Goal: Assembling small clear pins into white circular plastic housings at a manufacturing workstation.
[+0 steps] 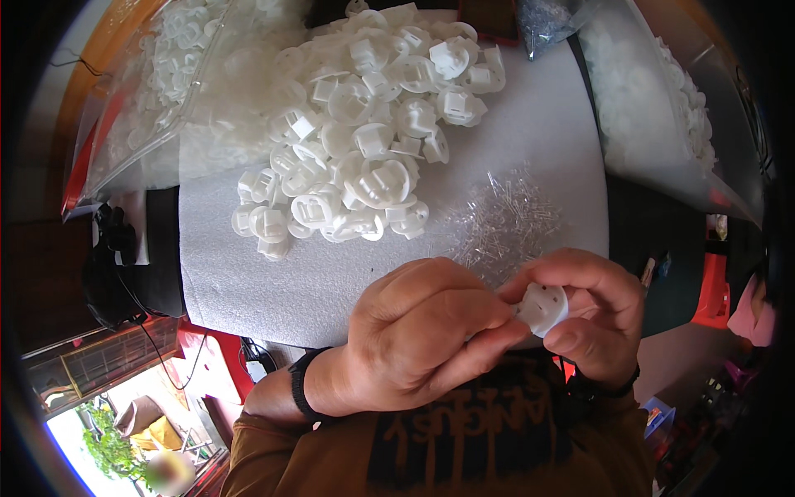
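My right hand (598,311) holds a white round plastic part (542,311) between thumb and fingers, with its slotted side showing. From the left, my left hand (426,327) comes up against the part's edge, its thumb and forefinger pinched together. Whatever lies in that pinch is too small or too covered to make out. Just beyond both hands lies a loose heap of thin clear plastic pins (505,217). A large pile of similar white plastic parts (364,141) spreads over the far and left-middle area of the table.
The pale grey foam-covered table (257,298) carries both piles. Clear bags of white parts stand at the far left (178,74) and far right (654,99). A small bag of clear pins (546,25) sits at the back. Red stools (712,290) flank the table.
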A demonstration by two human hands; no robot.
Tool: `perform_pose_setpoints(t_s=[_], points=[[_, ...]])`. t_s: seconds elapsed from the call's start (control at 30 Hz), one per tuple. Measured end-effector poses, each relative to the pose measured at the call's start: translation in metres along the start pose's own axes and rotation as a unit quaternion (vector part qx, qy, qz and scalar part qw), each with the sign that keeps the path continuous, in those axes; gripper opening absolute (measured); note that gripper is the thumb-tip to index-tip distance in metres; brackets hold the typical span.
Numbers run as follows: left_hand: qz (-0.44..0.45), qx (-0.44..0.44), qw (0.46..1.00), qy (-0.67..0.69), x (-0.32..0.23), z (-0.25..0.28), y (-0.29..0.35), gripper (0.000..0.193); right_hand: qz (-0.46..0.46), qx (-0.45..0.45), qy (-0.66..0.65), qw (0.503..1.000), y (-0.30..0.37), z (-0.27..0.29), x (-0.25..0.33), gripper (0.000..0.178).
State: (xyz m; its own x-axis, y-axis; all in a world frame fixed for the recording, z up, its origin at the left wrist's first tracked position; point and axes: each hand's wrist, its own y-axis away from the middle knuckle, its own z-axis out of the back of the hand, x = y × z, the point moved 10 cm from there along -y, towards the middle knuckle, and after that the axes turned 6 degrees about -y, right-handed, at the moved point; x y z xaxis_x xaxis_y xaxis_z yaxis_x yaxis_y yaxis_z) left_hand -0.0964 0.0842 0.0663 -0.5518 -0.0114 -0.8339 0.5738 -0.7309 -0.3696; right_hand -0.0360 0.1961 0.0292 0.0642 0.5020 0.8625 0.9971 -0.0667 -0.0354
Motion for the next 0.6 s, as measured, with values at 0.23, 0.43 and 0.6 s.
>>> perform_pose_setpoints(t_s=[0.23, 0.43, 0.6], points=[[-0.020, 0.013, 1.000, -0.011, -0.001, -0.007, -0.002, 0.022, 0.031, 0.015, 0.105, 0.994, 0.000, 0.004, 0.007, 0.045], [0.086, 0.040, 0.995, 0.044, 0.017, -0.010, -0.002, 0.017, 0.092, -0.003, 0.185, 0.978, 0.000, 0.002, 0.017, 0.042], [0.119, 0.049, 0.987, 0.093, 0.022, -0.014, 0.001, 0.013, 0.153, 0.026, 0.239, 0.958, -0.001, -0.007, 0.028, 0.040]])
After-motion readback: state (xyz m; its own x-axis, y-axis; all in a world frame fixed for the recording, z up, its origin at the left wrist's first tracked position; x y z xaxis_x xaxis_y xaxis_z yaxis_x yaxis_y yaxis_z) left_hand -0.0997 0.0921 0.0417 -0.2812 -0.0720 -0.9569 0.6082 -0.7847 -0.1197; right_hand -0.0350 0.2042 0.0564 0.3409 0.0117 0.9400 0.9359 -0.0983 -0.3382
